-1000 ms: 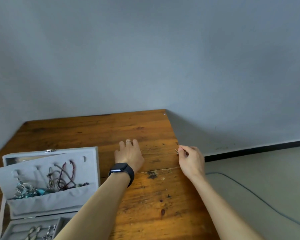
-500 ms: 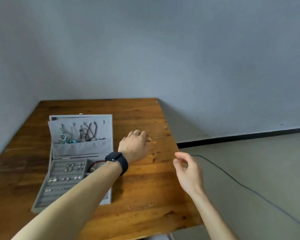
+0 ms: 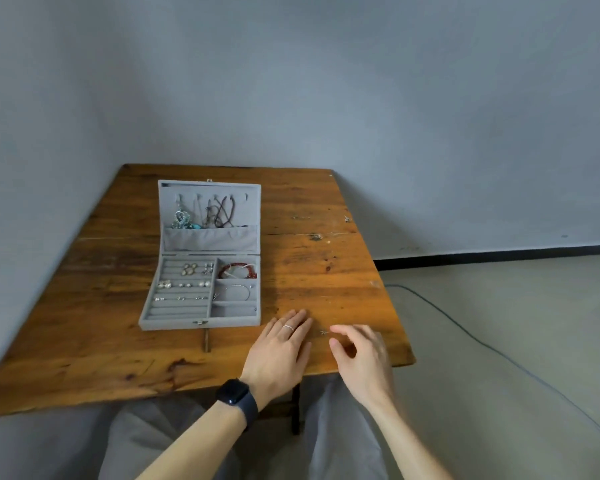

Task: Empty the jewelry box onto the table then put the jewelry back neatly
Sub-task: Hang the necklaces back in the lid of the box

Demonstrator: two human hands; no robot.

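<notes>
Clearly, the grey velvet-lined jewelry box [image 3: 201, 323] lies open on the worn brown wooden table [image 3: 326, 271], to the left of both hands. Most pieces are in it: the red bead bracelet [image 3: 238, 270] in a right-side compartment, the dark cord necklaces [image 3: 220, 213] hanging in the lid. The left hand [image 3: 281, 348] rests flat on the wood, fingers straight and close together. The right hand [image 3: 361, 355] is just beside it, thumb and forefinger curved and apart, holding nothing that I can see.

Between the two hands lies a tiny silver piece [image 3: 323, 332], and I think a pinch is meant for it. The risk is its size. A pinch that lands a little off can flick it, and the front edge of the table is near, so it may fall to the floor. Another small metal piece [image 3: 347, 219] lies almost at the right edge, well apart from the hands; a careless sweep of an arm could push it off. What kind of jewelry these two are, I cannot tell.
</notes>
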